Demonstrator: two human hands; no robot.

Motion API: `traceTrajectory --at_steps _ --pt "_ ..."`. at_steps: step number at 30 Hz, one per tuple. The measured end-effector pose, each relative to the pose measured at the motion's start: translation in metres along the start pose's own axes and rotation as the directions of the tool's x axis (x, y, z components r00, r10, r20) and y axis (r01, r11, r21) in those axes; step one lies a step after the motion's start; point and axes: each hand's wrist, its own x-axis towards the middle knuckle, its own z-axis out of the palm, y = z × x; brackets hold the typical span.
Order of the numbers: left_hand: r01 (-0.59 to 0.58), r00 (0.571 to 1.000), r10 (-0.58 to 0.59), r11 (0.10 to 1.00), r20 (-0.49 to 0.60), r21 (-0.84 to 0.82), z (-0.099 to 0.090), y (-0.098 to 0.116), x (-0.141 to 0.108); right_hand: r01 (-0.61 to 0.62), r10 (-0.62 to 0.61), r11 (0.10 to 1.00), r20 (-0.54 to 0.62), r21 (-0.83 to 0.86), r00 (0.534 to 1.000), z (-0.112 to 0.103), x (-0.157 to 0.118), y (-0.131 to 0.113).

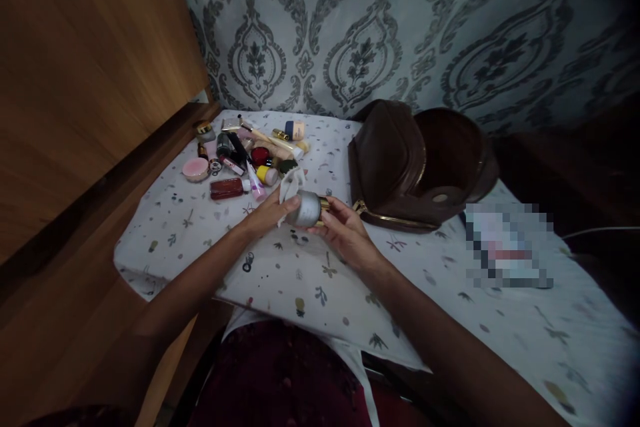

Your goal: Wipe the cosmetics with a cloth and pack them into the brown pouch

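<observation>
Between my two hands, above the cloth-covered table, is a frosted grey jar (305, 209) with a gold lid (324, 207), tilted on its side. My left hand (270, 210) is closed around a white wiping cloth (291, 187) pressed against the jar's base end. At the lid end, the fingers of my right hand (347, 230) are wrapped on the gold lid. Just beyond my left hand lie a bottle of dark red liquid (227, 189), a white and purple tube (256, 181) and a yellow-banded small bottle (267, 175).
Several cosmetics lie heaped at the back left, among them a pink round compact (195, 169) and a navy-lidded jar (295, 130). An unzipped brown bag (395, 160) stands at the back right. A blurred-out object (507, 247) lies right of it. A wooden cabinet (95, 80) borders the left.
</observation>
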Motion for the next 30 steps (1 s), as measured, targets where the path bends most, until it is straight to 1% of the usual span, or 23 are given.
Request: traceTrajectory --at_steps 2,3,6,9,12,14,18,21,23,26,28,30 --pt "-0.006 0.996 0.005 1.000 0.093 0.007 0.000 -0.001 0.000 -0.046 0.049 0.996 -0.037 0.074 0.998 0.000 0.001 0.002" --pt "-0.015 0.994 0.014 1.000 0.112 0.007 0.001 -0.003 0.001 -0.066 0.071 0.992 -0.046 0.107 0.996 0.001 0.001 0.003" --pt "-0.054 0.995 0.054 0.999 0.079 0.001 0.001 -0.007 0.003 -0.118 0.126 0.978 -0.035 0.170 0.991 0.003 0.001 0.003" --pt "-0.058 0.994 0.059 0.998 0.095 -0.010 0.003 -0.008 0.002 -0.122 0.136 0.973 -0.061 0.194 0.989 0.004 0.001 0.003" --pt "-0.059 0.994 0.060 0.998 0.093 -0.005 0.005 -0.007 0.000 -0.053 0.071 0.987 -0.116 0.153 0.991 0.004 0.001 0.005" --pt "-0.041 0.995 0.041 0.999 0.087 0.008 0.006 -0.007 -0.001 0.003 0.009 0.996 -0.125 0.091 0.992 0.003 0.001 0.005" --pt "-0.004 0.995 0.008 0.999 0.100 -0.034 0.005 -0.014 0.000 0.108 -0.120 0.991 -0.147 -0.083 0.982 0.003 0.002 0.006" --pt "-0.004 0.995 0.009 0.999 0.103 -0.054 0.005 -0.020 0.002 0.144 -0.173 0.969 -0.131 -0.202 0.976 0.003 0.001 0.008" --pt "-0.025 0.996 0.024 1.000 0.083 0.005 0.005 -0.022 0.002 0.158 -0.192 0.960 -0.132 -0.230 0.973 0.003 0.001 0.009" --pt "-0.065 0.998 0.063 0.989 0.021 0.136 0.005 -0.020 0.001 0.150 -0.196 0.957 -0.172 -0.250 0.966 0.002 0.001 0.010" --pt "-0.127 0.992 0.129 0.963 0.010 0.238 0.005 -0.016 0.000 0.128 -0.177 0.964 -0.204 -0.231 0.963 0.001 0.001 0.010" --pt "-0.214 0.976 0.217 0.913 0.031 0.346 0.005 -0.012 -0.002 0.112 -0.145 0.983 -0.239 -0.147 0.960 -0.001 0.003 0.011"
